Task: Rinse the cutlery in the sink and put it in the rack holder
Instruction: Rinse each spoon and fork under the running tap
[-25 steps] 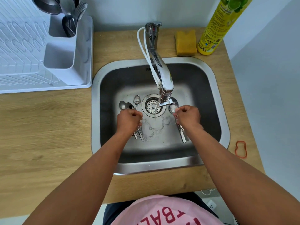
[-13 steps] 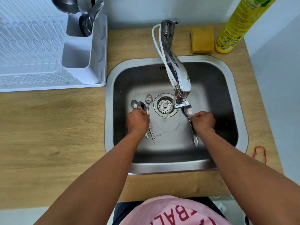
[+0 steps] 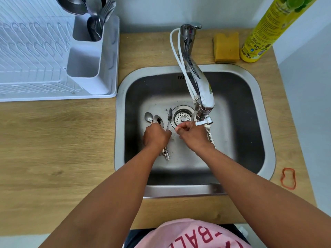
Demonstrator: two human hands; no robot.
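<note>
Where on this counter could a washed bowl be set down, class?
Free: the wooden counter between the drying rack and the front edge, left of the sink. Crowded: behind the sink, where tap, sponge and bottle stand.

right hand [image 3: 194,135] now under faucet [image 3: 202,93]

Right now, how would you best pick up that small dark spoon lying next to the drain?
Probably by the thin handle of the small dark spoon, coming from above on the near side: its bowl points toward the tap, and the handle runs back between the left hand and right hand.
</note>
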